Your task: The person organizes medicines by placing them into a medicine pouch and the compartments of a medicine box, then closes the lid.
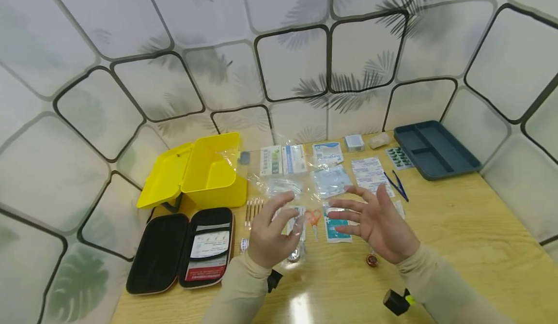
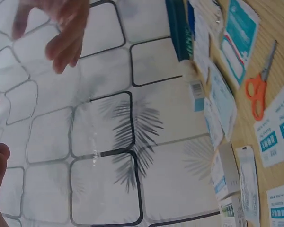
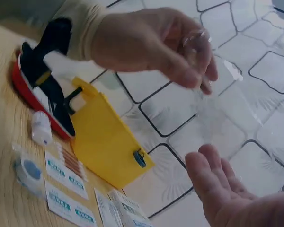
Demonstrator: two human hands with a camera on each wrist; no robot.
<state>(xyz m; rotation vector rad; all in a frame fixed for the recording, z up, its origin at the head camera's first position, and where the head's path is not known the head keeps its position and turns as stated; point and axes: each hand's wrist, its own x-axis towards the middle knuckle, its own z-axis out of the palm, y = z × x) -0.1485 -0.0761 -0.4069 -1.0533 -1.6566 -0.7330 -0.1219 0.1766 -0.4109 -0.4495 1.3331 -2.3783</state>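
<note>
My left hand is raised over the middle of the table, thumb and fingers pinching a clear plastic bag. The thin film hangs between both hands in the right wrist view. Beside it, my right hand is held up with fingers spread and the palm turned toward the bag. Below the hands lie orange-handled scissors, a teal-and-white packet and several cotton swabs. A small round dark red object lies under the right wrist.
A yellow box stands lidded-open at the left, with an open black zip case before it. Further back are small boxes, a plaster sheet, blue tweezers, a green capsule blister and a dark divided tray.
</note>
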